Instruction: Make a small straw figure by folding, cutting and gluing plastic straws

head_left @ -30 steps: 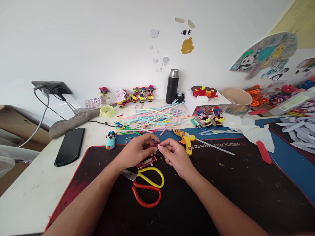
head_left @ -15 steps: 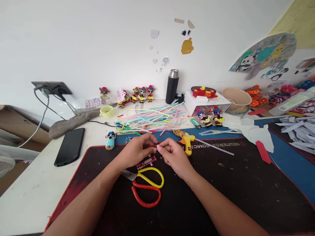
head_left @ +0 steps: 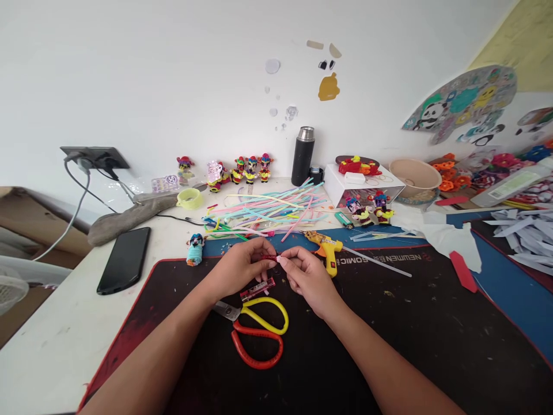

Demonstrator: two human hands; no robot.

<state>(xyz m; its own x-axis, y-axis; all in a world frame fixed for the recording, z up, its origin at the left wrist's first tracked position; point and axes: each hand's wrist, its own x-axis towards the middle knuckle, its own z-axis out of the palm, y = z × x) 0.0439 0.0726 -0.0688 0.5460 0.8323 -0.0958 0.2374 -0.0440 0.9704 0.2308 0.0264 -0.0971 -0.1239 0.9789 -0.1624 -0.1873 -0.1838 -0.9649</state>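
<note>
Between my two hands is a small dark red piece (head_left: 270, 257), mostly hidden by the fingers. My left hand (head_left: 242, 266) pinches its left part between thumb and fingers. My right hand (head_left: 307, 278) is closed at its right end, fingertips almost touching the left ones. Just below the left fingers lies a red lighter (head_left: 258, 289) on the dark mat (head_left: 389, 334). Scissors (head_left: 260, 334) with one yellow and one red handle rest nearer to me. A yellow glue gun (head_left: 330, 255) with a clear glue stick lies right of my right hand.
Behind the hands lie many pastel pipe cleaners (head_left: 268, 207). A phone (head_left: 124, 260) and a turquoise figure (head_left: 194, 250) are at left. A black flask (head_left: 303, 155), a white box (head_left: 365, 184), small figures (head_left: 252, 169) and a bowl (head_left: 415, 174) stand towards the wall.
The whole view has shifted slightly, with objects appearing a little lower. More of the dark red piece shows between the fingertips. Both hands keep nearly the same pose.
</note>
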